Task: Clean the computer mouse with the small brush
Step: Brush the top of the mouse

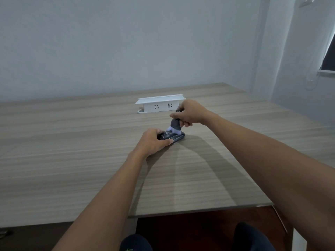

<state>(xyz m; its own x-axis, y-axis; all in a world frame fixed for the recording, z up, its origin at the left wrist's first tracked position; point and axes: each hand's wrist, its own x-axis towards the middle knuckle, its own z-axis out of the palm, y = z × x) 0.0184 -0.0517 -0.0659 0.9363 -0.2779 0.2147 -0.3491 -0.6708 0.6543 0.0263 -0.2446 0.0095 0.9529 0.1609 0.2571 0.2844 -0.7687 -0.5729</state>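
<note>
Pale walls back a wood-grain bench (72, 169) where the black computer mouse (172, 136) lies near the middle. The left hand (154, 142) pins its near end; the right hand (190, 113) grips the small brush (175, 126), bristles touching the top. Short, light strokes toward the far end should work best, with the mouse kept pinned. A white socket box (160, 104) stands just behind.

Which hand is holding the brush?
The right hand grips the brush above the mouse; the left hand only steadies the mouse.
</note>
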